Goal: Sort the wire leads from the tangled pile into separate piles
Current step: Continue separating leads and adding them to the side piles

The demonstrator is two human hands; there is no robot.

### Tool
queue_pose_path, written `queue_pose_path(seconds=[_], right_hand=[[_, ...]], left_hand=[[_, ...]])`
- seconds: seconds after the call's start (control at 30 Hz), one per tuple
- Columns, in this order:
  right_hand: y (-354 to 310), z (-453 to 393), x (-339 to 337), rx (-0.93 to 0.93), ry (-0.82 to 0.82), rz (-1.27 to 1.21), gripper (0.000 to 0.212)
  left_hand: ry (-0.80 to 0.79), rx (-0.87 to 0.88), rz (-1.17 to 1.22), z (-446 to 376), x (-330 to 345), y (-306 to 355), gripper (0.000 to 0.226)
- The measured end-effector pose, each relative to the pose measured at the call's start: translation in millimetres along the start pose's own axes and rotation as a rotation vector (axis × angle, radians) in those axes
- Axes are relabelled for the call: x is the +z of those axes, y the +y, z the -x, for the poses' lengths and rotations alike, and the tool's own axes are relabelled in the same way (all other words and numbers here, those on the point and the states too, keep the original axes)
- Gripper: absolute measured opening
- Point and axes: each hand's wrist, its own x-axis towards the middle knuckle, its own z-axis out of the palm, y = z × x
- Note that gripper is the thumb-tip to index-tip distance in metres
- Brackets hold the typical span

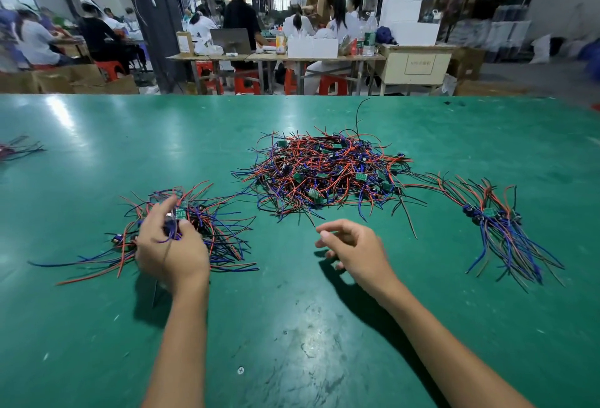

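The tangled pile point(324, 170) is sitting at about 12 o'clock from the hands on the green table point(292, 326) — red, blue and black leads knotted together, small green boards showing through. Two sorted heaps are flanking it: the left pile point(207, 232) at 9 o'clock, loosely fanned, and the right bundle point(496, 222) at 3 o'clock, its boards gathered at one point and its wires trailing toward the near edge.

Handling, as a judgement: the leads are looking light and limp, springy enough to snag neighbours. Pulling on a wire tip is likely to be dragging a whole clump along; taking hold at the little board, where each set of leads is meeting, is probably the cleaner grip. Solder joints there may be fragile — no yanking.

The left hand point(172, 245) is resting on the left pile, fingers curled and pinching a board point(180, 213) with its leads looping across the knuckles.

The right hand point(354, 248) is hovering above the table at 6 o'clock of the tangle, holding nothing, fingers loosely bent, forefinger and thumb slightly parted, well short of the nearest wires.
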Motion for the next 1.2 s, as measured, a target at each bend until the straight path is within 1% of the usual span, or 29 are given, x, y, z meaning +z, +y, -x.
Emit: queue_pose_path(seconds=[0.07,0.1,0.17,0.23,0.27,0.3,0.33,0.4,0.47,0.5,0.53,0.57,0.6,0.63,0.67,0.73,0.77,0.83,0.87,0.9,0.93,1.0,1.07,1.13,1.2], right_hand=[[8,-4,7,-0.074,0.076,0.236,0.010],[10,-8,11,-0.076,0.113,0.316,0.014],[6,-18,17,-0.039,0.160,0.461,0.028],[3,-31,25,-0.007,0.179,0.668,0.043],[1,-37,29,-0.001,0.200,0.758,0.047],[0,-41,33,-0.002,0.228,0.817,0.046],[0,-44,35,-0.010,0.257,0.845,0.040],[1,-47,37,-0.010,0.291,0.847,0.027],[5,-49,36,0.003,0.274,0.849,0.024],[6,-49,34,0.012,0.254,0.839,0.025],[7,-48,31,0.026,0.234,0.804,0.025],[6,-47,27,0.045,0.215,0.745,0.026],[5,-46,23,0.065,0.201,0.669,0.026],[3,-44,17,0.075,0.192,0.586,0.027],[2,-41,12,0.069,0.187,0.504,0.027],[0,-29,3,0.001,0.173,0.355,0.021],[-1,-20,1,-0.046,0.164,0.309,0.018],[-1,-1,-1,-0.130,0.119,0.305,0.014],[0,8,0,-0.164,0.078,0.303,0.013],[0,16,2,-0.197,0.024,0.286,0.011],[-1,21,4,-0.228,-0.035,0.264,0.009],[-3,26,9,-0.265,-0.146,0.248,0.006],[-8,28,13,-0.269,-0.215,0.255,0.012],[-12,28,14,-0.224,-0.223,0.205,0.028],[-13,26,13,-0.165,-0.120,0.158,0.040]], left_hand=[[-0.095,0.057,-0.238,9,0,1,0.056],[-0.128,0.093,-0.326,14,1,3,0.060],[-0.182,0.142,-0.472,22,3,11,0.068],[-0.236,0.207,-0.538,27,3,16,0.073],[-0.260,0.259,-0.533,29,3,19,0.075],[-0.276,0.313,-0.511,31,3,21,0.078],[-0.284,0.363,-0.486,33,3,23,0.081],[-0.251,0.445,-0.443,35,5,30,0.091],[-0.194,0.589,-0.408,36,7,38,0.101],[-0.210,0.693,-0.381,39,9,39,0.100],[-0.273,0.792,-0.333,42,11,40,0.096],[-0.387,0.849,-0.253,48,14,40,0.090],[-0.541,0.828,-0.163,54,16,40,0.081],[-0.693,0.740,-0.100,61,18,41,0.073],[-0.802,0.629,-0.074,67,19,41,0.063],[-0.882,0.396,-0.045,79,27,40,0.044],[-0.900,0.213,-0.001,85,32,38,0.037],[-0.936,-0.211,0.146,93,41,41,0.026],[-0.954,-0.381,0.222,94,44,44,0.022],[-0.961,-0.488,0.279,95,47,47,0.021],[-0.954,-0.549,0.326,95,49,48,0.021],[-0.921,-0.612,0.389,93,48,50,0.020],[-0.918,-0.639,0.400,89,44,50,0.020],[-0.951,-0.597,0.330,86,38,50,0.021],[-0.998,-0.570,0.324,82,35,50,0.023]])
